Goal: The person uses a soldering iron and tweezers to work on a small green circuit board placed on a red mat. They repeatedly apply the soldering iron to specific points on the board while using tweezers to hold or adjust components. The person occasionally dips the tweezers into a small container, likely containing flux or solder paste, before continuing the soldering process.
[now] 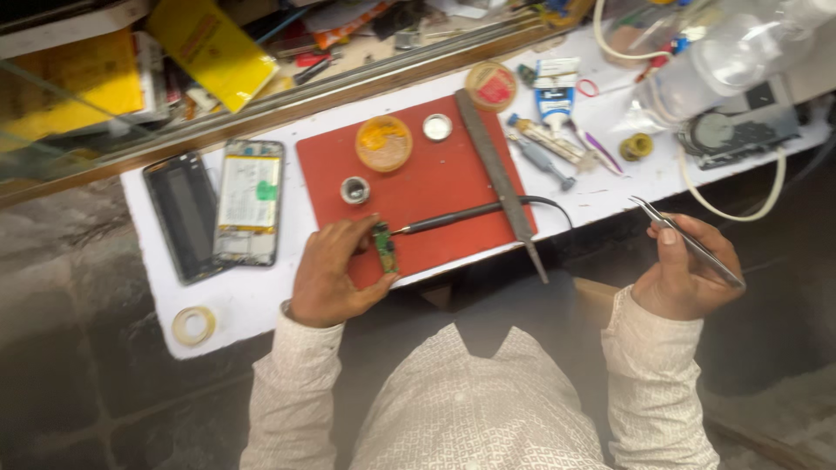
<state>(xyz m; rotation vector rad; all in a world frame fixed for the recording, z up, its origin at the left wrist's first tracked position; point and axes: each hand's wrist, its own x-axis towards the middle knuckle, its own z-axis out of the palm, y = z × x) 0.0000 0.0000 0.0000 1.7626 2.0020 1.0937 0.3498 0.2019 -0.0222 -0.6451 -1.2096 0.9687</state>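
My left hand [329, 271] grips a small green circuit board [384, 248] on the front edge of a red work mat [435, 187]. A black soldering iron [453, 218] lies on the mat with its tip just right of the board. My right hand [684, 274] hangs off the table's right side, closed on metal tweezers [684, 239] that point up and left. Both my sleeves are pale and patterned.
An opened phone [250, 202] and its dark screen panel [185, 216] lie left of the mat. A metal file [498, 178], a yellow flux tin [383, 144], small lids, tubes, a tape roll [193, 325] and a white cable [740, 204] crowd the white tabletop.
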